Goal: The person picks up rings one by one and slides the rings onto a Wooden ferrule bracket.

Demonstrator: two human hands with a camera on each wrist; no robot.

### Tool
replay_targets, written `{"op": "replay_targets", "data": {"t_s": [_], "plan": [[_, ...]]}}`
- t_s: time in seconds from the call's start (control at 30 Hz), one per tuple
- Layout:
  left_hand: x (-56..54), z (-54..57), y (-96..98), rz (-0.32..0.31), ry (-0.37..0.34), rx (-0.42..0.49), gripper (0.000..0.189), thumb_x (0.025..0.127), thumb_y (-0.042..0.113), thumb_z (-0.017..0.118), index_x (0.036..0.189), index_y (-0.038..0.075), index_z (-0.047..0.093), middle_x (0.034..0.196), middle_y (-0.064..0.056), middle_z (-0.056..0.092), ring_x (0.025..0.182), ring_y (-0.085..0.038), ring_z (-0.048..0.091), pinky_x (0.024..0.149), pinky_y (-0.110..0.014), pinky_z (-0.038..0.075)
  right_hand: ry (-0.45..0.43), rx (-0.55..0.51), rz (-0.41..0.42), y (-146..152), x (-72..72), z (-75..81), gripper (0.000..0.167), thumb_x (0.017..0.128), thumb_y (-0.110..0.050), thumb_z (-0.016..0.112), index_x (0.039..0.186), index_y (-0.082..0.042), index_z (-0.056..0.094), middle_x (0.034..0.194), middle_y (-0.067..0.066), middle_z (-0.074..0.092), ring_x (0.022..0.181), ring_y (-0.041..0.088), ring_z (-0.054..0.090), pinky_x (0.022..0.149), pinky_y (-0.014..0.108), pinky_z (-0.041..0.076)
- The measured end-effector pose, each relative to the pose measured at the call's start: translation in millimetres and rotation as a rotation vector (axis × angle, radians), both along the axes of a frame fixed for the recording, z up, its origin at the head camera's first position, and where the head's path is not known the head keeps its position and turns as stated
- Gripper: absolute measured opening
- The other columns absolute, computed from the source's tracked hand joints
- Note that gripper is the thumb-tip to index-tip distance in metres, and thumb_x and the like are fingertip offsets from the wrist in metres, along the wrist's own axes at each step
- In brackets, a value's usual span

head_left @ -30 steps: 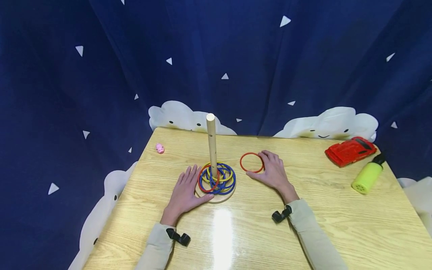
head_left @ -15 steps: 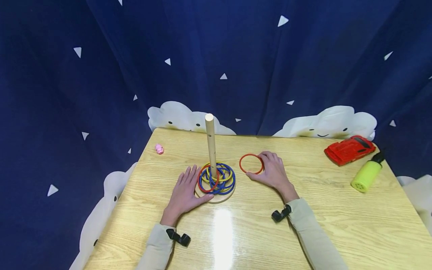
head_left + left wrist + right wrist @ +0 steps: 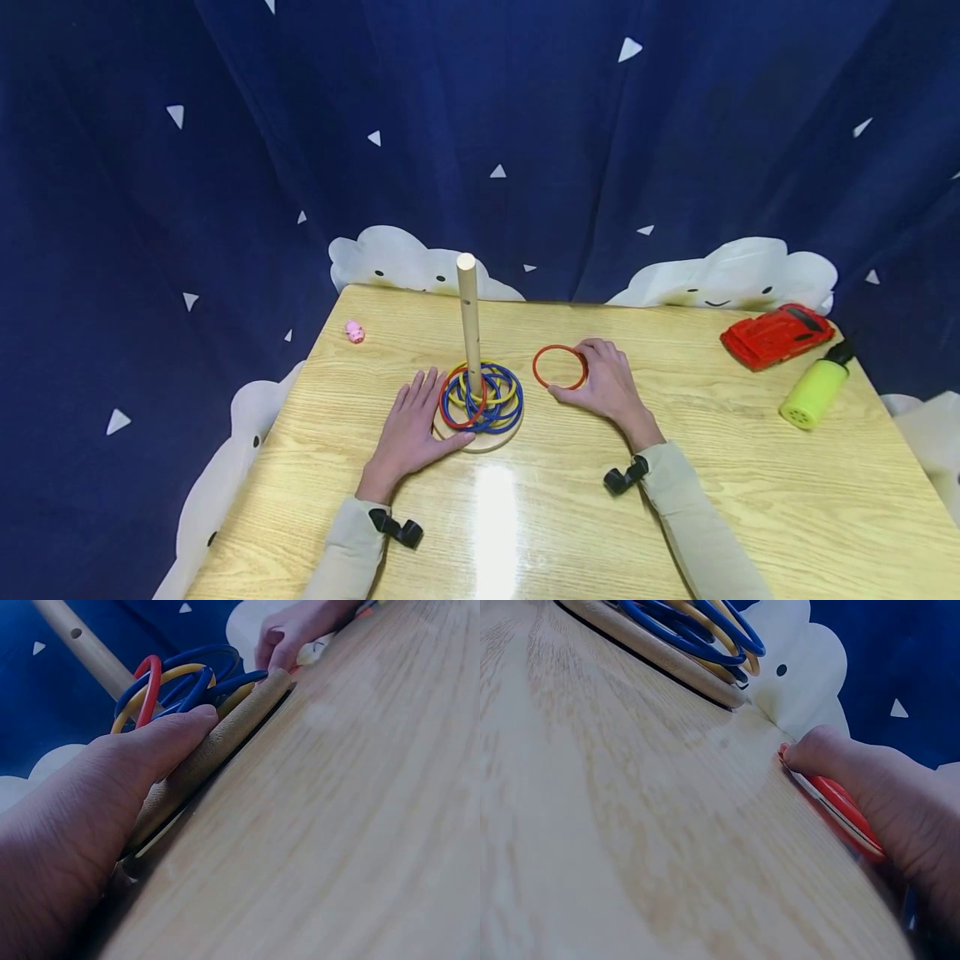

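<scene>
A wooden peg stand has an upright pole (image 3: 470, 321) and a round base (image 3: 491, 445). Several blue and yellow rings lie loosely stacked around the foot of the pole. One red ring (image 3: 467, 427) leans on top of them. My left hand (image 3: 408, 437) rests along the left side of the base, fingers straight; its thumb (image 3: 176, 739) lies on the base's near rim. Right of the stand, my right hand (image 3: 606, 385) pinches a second red ring (image 3: 560, 347) between thumb and fingers. That ring is low over the table, apart from the stand.
On the wooden table (image 3: 570, 517), a small pink pig figure (image 3: 355, 332) sits at the far left. A red toy car (image 3: 780, 335) and a lime-green cylinder with a black end (image 3: 816, 393) lie at the right. A dark blue curtain (image 3: 555, 125) hangs behind the table.
The right hand and its red ring have shifted very slightly, a little lower in the head view. The left hand and the stand have stayed in place.
</scene>
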State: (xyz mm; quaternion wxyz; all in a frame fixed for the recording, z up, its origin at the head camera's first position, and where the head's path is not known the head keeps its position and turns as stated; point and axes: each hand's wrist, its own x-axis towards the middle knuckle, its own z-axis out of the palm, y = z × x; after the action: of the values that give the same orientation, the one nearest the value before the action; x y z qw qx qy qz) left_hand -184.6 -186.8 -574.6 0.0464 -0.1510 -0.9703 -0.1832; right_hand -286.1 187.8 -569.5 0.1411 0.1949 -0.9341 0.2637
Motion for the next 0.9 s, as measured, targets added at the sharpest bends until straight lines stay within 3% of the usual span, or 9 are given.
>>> {"op": "replay_targets", "data": {"t_s": [0.23,0.47,0.63,0.8,0.9], "plan": [[0.1,-0.4,-0.9,0.001,0.001,-0.003,0.120,0.082,0.086,0.058,0.169,0.015,0.017,0.174,-0.011,0.019,0.161,-0.032,0.013,0.130,-0.051,0.013,-0.008,-0.024,0.009,-0.6,0.0,0.4,0.085,0.064,-0.066,0.088,0.118,-0.002,0.070,0.128,0.014,0.063,0.125,0.036,0.053,0.099,0.053,0.041],[0.6,-0.1,-1.2,0.001,-0.004,-0.010,0.120,0.082,0.086,0.058,0.169,0.015,0.016,0.174,-0.011,0.018,0.161,-0.032,0.013,0.130,-0.051,0.013,0.012,-0.059,0.011,0.2,0.4,2.5,0.084,0.063,-0.064,0.089,0.119,-0.003,0.069,0.120,0.012,0.068,0.116,0.036,0.058,0.094,0.051,0.045],[1.8,0.5,-1.5,0.002,0.007,-0.004,0.120,0.082,0.087,0.057,0.169,0.014,0.018,0.174,-0.012,0.020,0.161,-0.033,0.014,0.129,-0.052,0.016,-0.005,-0.070,0.011,1.3,2.4,11.1,0.087,0.063,-0.062,0.091,0.124,-0.004,0.069,0.114,0.013,0.071,0.111,0.034,0.060,0.092,0.051,0.047],[1.3,0.8,-0.6,-0.002,0.018,-0.001,0.120,0.082,0.088,0.056,0.169,0.013,0.020,0.173,-0.013,0.021,0.161,-0.034,0.016,0.128,-0.053,0.017,-0.016,-0.057,0.005,4.6,4.8,23.0,0.083,0.063,-0.062,0.092,0.120,-0.005,0.071,0.098,0.007,0.071,0.101,0.030,0.060,0.085,0.048,0.047],[1.0,1.2,-0.3,-0.001,0.010,-0.006,0.120,0.082,0.087,0.056,0.169,0.014,0.018,0.174,-0.012,0.020,0.161,-0.033,0.015,0.129,-0.052,0.016,-0.016,-0.042,0.025,5.2,7.0,31.2,0.082,0.065,-0.062,0.091,0.120,-0.004,0.070,0.096,0.004,0.072,0.097,0.027,0.060,0.084,0.048,0.048]]}}
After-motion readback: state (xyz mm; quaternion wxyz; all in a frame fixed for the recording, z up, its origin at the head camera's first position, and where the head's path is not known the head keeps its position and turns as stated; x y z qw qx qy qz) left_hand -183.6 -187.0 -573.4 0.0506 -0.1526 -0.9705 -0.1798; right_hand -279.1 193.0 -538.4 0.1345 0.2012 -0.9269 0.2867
